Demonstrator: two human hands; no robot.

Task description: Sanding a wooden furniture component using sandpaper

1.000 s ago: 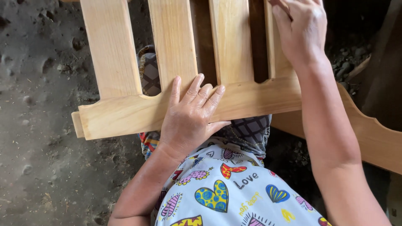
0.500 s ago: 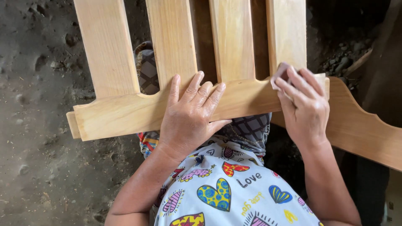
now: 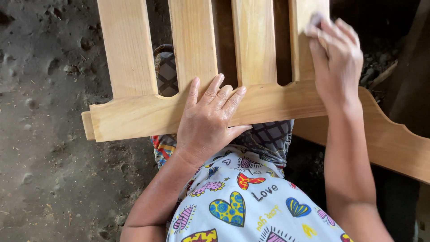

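Left hand (image 3: 207, 123) lies flat, fingers spread, pinning the rail (image 3: 148, 114); right hand (image 3: 336, 58) at two o'clock pinches a small pad (image 3: 313, 20)—best rubbed along the slat (image 3: 301, 40).

The pale wooden slatted frame (image 3: 197, 107) (four upright slats on a scalloped crossrail) lies flat across the lap.
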